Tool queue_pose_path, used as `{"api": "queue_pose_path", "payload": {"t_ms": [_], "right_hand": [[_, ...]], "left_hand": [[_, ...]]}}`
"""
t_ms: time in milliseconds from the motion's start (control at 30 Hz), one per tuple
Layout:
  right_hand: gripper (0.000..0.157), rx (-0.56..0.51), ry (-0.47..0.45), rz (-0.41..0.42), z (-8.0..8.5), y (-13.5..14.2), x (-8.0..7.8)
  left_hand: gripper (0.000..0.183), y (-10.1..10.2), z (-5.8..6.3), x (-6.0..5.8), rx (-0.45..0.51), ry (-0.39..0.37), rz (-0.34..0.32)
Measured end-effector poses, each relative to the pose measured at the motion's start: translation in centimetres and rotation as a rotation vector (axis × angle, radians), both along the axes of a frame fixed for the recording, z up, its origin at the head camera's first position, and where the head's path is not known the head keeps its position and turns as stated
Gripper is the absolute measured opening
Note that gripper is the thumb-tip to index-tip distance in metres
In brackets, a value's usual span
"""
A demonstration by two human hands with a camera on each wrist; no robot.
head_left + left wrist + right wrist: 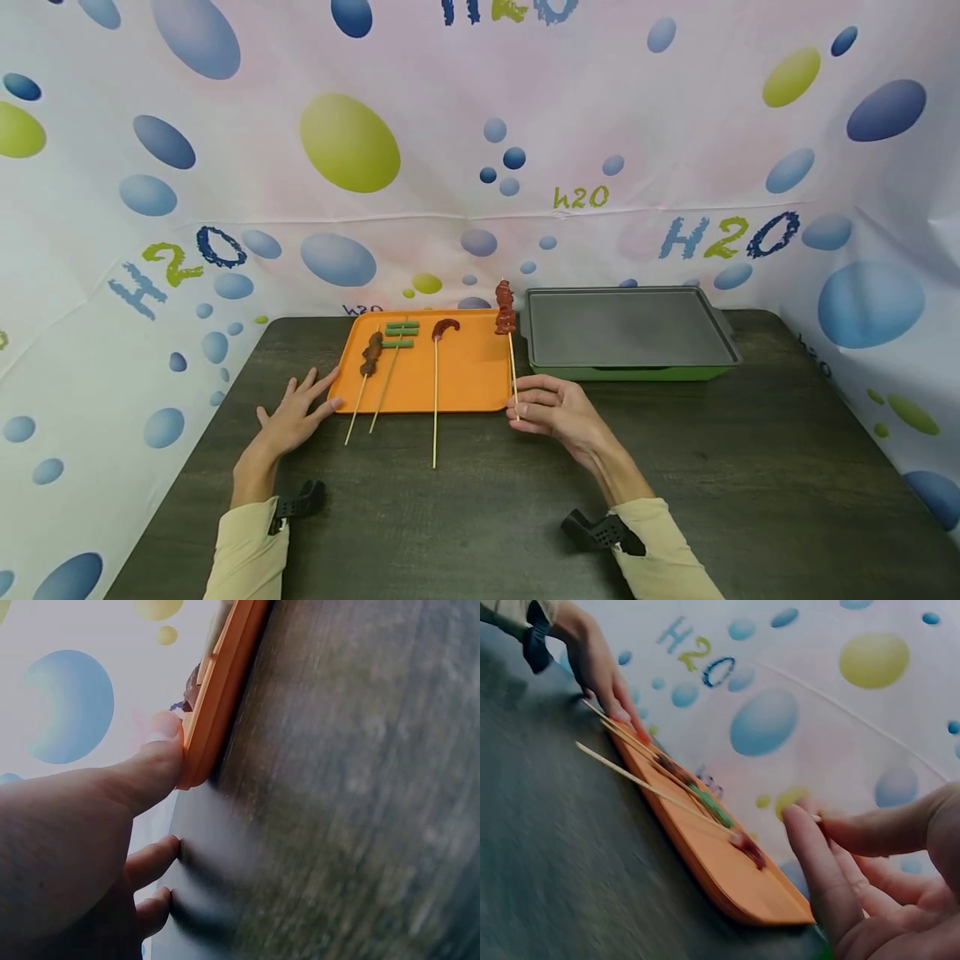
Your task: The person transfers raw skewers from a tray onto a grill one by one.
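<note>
Right hand: your right hand (557, 412) sits on the dark table (750, 467) just off the tray's near right corner, fingers curled in, with thumb and forefinger pinching the bottom end of a skewer. In the right wrist view the fingertips (810, 847) close on the stick's tip.
Held skewer: the meat skewer (506, 310) stands nearly upright, tilted slightly, its dark red chunks stacked at the top end, above the tray's right edge and just beside the griddle's left rim.
Left hand: your left hand (294, 414) lies flat on the table with fingers straight and spread, holding nothing. The fingertips touch the tray's near left corner; the left wrist view shows the thumb (154, 769) pressed against the orange rim.
Tray: the orange tray (472, 379) lies flat in the middle of the table, against the back wall.
On the tray: three more sticks lie here, their bare ends hanging over the near edge onto the table. From the left: a brown meat skewer (371, 354), a green vegetable skewer (399, 333), and a skewer with a curved red piece (444, 328).
Griddle: a grey griddle (626, 329) with a green base sits to the right of the tray, very close to it.
Backdrop: a bubble-printed sheet (480, 125) surrounds the table on three sides.
</note>
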State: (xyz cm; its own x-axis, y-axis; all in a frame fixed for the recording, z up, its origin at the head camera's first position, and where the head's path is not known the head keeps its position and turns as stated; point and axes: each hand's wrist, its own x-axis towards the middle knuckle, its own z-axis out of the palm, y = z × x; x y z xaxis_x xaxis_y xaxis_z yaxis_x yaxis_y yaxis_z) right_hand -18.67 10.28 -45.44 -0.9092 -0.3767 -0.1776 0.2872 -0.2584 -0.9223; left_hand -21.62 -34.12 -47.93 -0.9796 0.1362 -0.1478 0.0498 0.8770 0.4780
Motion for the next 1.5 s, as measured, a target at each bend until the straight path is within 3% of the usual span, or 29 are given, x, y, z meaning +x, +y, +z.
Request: {"api": "queue_pose_path", "payload": {"t_ms": [200, 467, 900, 1233, 1400, 1500], "right_hand": [[0.049, 0.043, 0.02, 0.041, 0.1, 2.6, -0.2], [0.053, 0.044, 0.01, 0.026, 0.1, 5.0, -0.4], [0.049, 0.052, -0.017, 0.003, -0.3, 6.6, -0.9], [0.058, 0.065, -0.024, -0.006, -0.5, 7.6, -0.9], [0.059, 0.151, 0.045, 0.025, 0.1, 8.2, -0.7], [0.055, 0.275, 0.11, -0.02, 0.8, 8.5, -0.4]], "left_hand": [[0.074, 0.0, 0.0, 0.2, -0.006, -0.008, 0.009], [0.074, -0.1, -0.2, 0.3, -0.001, -0.01, 0.008], [0.073, -0.3, 0.1, 0.4, 0.01, -0.004, 0.016], [0.071, 0.4, 0.2, 0.1, 0.004, 0.011, 0.001], [0.071, 0.3, 0.2, 0.1, 0.0, 0.007, 0.009], [0.072, 0.2, 0.1, 0.1, 0.006, 0.009, 0.009]]}}
